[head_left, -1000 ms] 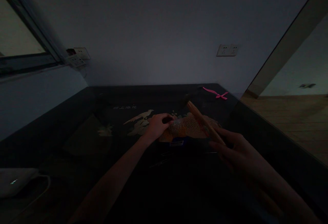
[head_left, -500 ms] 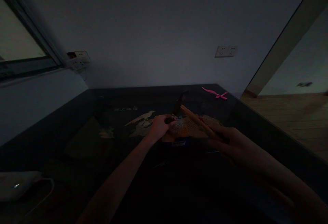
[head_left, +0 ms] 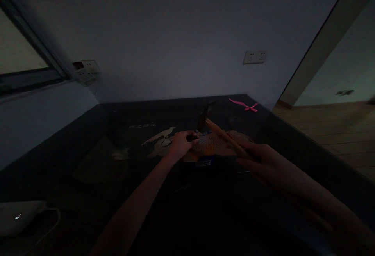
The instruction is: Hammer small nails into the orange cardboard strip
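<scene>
My right hand (head_left: 258,155) is wrapped round the wooden handle of a claw hammer (head_left: 218,130). The dark hammer head points away to the left, just beyond my left hand (head_left: 181,144). That hand is closed, thumb and index fingertips curled towards each other; whatever they pinch, if anything, is too small and dark to make out. Beneath the hammer and beside my left fingers lies an orange-brown speckled piece (head_left: 215,143), its kind unclear. A blue patch with a white label (head_left: 204,163) shows at its near edge.
The dark tabletop (head_left: 140,111) carries a bird picture and pale characters. A pink ribbon-like strip (head_left: 247,107) lies at the far right. A white device with a cable (head_left: 20,215) sits near left. Wall sockets (head_left: 254,57) are above; a window (head_left: 23,49) is left.
The view has shifted slightly. My left thumb and fingertips have moved a little, and the hammer stays raised almost in the same place.
</scene>
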The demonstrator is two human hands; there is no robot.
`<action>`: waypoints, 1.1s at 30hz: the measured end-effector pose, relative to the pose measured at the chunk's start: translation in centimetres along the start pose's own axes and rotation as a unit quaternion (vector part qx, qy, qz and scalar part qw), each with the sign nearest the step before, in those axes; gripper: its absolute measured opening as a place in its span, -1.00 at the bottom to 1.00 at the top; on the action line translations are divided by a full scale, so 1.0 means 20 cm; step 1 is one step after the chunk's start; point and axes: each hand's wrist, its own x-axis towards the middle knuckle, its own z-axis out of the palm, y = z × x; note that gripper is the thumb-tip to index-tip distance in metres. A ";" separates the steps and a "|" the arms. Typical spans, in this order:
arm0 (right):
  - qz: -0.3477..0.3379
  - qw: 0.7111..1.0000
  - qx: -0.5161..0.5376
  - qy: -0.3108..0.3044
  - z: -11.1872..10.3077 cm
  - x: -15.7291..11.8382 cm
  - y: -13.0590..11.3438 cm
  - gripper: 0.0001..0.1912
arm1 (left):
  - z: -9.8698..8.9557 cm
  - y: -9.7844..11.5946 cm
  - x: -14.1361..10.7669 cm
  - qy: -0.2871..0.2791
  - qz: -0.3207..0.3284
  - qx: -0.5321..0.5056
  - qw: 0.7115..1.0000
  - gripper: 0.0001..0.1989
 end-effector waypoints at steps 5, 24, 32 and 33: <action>0.024 1.000 -0.004 -0.014 0.02 0.02 0.02 -0.74 | 0.00 0.01 0.00 -0.004 -0.010 0.001 1.000 -0.86; -0.018 1.000 -0.010 0.002 0.03 0.01 0.02 -0.68 | 0.00 0.02 0.00 -0.007 -0.020 0.000 1.000 -0.89; -0.007 0.999 -0.047 -0.015 0.05 0.00 0.04 -0.70 | 0.01 0.00 0.01 -0.016 -0.033 -0.009 0.999 -0.86; -0.009 0.999 -0.047 -0.019 0.05 0.00 0.04 -0.67 | 0.01 0.00 0.01 -0.017 -0.029 -0.018 0.999 -0.86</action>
